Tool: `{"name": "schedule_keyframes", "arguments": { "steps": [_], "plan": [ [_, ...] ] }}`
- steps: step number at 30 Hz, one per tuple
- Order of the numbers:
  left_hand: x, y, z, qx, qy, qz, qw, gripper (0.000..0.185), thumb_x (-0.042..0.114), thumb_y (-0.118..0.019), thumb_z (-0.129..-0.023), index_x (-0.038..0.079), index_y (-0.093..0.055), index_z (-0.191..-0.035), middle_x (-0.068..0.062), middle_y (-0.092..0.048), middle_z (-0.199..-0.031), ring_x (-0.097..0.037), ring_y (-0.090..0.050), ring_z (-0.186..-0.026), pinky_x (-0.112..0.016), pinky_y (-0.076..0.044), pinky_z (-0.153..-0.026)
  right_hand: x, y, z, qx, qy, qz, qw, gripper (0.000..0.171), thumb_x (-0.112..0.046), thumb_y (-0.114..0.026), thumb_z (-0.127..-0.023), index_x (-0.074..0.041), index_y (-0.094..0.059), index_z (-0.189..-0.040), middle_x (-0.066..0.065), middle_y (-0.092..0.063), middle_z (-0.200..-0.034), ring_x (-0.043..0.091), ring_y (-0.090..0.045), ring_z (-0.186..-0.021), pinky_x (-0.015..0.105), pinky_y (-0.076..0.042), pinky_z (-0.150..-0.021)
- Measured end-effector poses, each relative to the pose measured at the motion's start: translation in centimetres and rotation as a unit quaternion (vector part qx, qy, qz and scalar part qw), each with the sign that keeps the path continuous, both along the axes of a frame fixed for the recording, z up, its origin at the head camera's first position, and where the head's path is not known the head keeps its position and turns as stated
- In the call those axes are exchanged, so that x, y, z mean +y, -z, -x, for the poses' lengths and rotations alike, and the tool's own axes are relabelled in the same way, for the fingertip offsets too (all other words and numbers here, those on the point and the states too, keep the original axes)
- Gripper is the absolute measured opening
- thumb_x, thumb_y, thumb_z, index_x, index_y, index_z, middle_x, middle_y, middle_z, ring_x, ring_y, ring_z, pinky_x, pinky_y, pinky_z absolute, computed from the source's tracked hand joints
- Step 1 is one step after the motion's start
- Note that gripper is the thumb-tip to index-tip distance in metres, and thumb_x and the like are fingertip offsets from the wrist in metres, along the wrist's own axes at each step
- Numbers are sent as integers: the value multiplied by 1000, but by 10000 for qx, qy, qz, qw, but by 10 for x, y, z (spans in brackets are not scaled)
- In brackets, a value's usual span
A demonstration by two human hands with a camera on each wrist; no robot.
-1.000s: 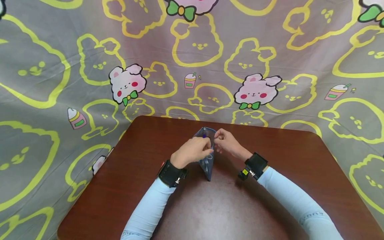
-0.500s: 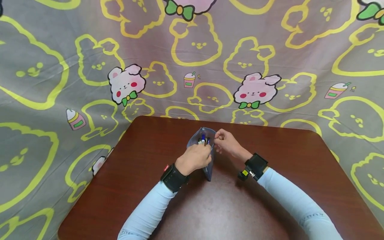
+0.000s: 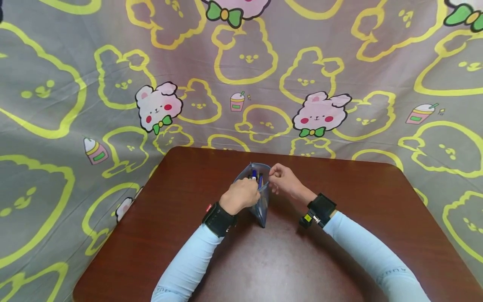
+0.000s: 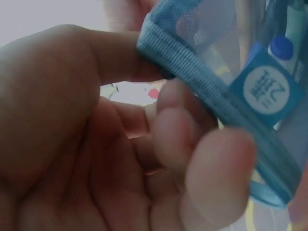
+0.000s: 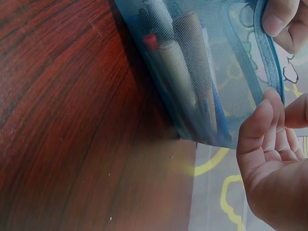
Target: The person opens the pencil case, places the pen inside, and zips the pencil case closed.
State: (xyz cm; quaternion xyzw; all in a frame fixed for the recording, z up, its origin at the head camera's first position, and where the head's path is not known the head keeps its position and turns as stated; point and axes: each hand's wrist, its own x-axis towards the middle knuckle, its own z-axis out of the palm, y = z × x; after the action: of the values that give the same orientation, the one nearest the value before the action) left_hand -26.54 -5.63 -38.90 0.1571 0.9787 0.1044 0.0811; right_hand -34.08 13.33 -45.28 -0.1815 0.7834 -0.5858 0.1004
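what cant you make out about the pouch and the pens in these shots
- Number of pens: head view, too small; right wrist view, mesh blurs them.
- Lower side of the pouch: head view, left hand covers it.
- White label print: left wrist view, blurred.
- Grip of the right hand on the rim: head view, fingertips too small; right wrist view, cut by the edge.

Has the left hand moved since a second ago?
Yes. The left hand has slid back toward the person along the pencil pouch, uncovering the pens; the table edge stays fixed.
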Motion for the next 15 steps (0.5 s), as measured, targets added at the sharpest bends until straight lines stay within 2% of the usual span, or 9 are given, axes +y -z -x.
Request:
{"name": "schedule_keyframes", "arguments": {
  "steps": [1,4,7,9,12,15],
  "plan": [
    [-1,0,2,-117,45,-10,9999,34,31,-55,-97,3,-62,-114,-7,-67,-90,-17,-62,-70,-31,-51,-58,1,0,0,0,2,9,10000,14,-3,-56,-93,2,-50,-105,8,-63,-69,17,-59,-52,41,-55,-51],
    [-8,-1,9,-696,107,-198,9973,41,42,-48,-101,6,-62,-113,-7,-66,-84,-17,-60,-64,-31,-48,-53,5,0,1,15,79,30,10000,18,-4,-56,-93,4,-49,-107,11,-63,-71,18,-59,-53,37,-55,-50],
    [-16,-2,17,-1414,83,-325,9894,46,47,-41,-103,10,-67,-93,-4,-64,-67,-16,-53,-50,-30,-44,-44,7,1,2,17,138,-30,9999,20,-4,-56,-93,5,-48,-108,11,-62,-72,19,-59,-55,33,-54,-50],
    [-18,-1,21,-1825,54,-429,9823,48,46,-41,-102,12,-64,-77,-2,-58,-54,-14,-46,-41,-28,-39,-38,8,1,3,-33,173,-50,9998,19,-4,-56,-93,4,-48,-108,9,-61,-71,19,-59,-55,33,-54,-50],
    [-18,4,27,-2034,498,-403,9770,49,45,-45,-101,14,-61,-67,2,-52,-49,-10,-39,-37,-25,-34,-36,8,3,3,-95,155,-71,9998,17,-4,-56,-93,2,-49,-107,7,-61,-70,19,-59,-54,35,-54,-50],
    [-18,9,32,-2072,1302,-619,9676,48,39,-48,-102,15,-57,-62,4,-48,-48,-8,-36,-38,-23,-29,-38,7,3,3,-111,142,-65,9998,15,-5,-56,-92,0,-50,-105,6,-61,-69,19,-59,-54,37,-54,-51]
  ]
}}
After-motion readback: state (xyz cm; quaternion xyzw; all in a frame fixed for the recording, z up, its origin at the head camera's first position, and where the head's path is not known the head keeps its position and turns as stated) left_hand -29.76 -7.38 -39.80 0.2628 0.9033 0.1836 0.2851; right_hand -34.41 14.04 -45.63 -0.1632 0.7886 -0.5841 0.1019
